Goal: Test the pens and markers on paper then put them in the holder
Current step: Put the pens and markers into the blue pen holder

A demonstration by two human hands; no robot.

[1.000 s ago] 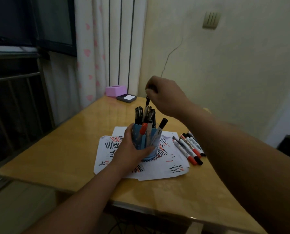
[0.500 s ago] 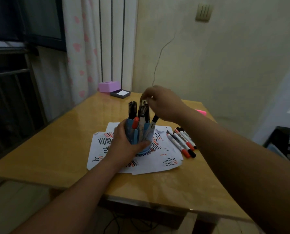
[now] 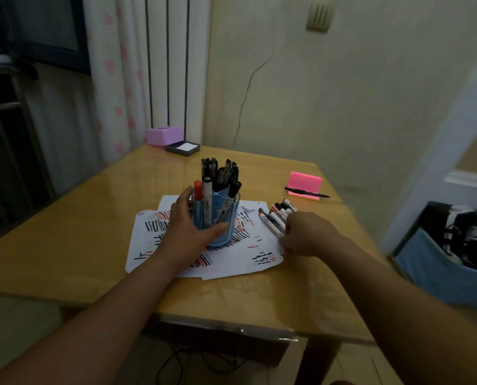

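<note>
The left grip (image 3: 188,234) curled round the blue holder (image 3: 220,215), thumb across its front and fingers at its far side. The holder stood upright on the marked paper (image 3: 231,263) in the middle of the surface (image 3: 65,245), packed with pens and markers (image 3: 217,173). The right grip (image 3: 309,234) lay over the near ends of the loose markers (image 3: 277,213) toward the right edge — whether it pinched one could not be told. A black pen (image 3: 306,192) rested on a pink stand (image 3: 305,179) near the far right corner.

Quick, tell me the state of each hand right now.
Left hand: grips the holder.
Right hand: on the loose markers; whether it grips one cannot be told.
</note>
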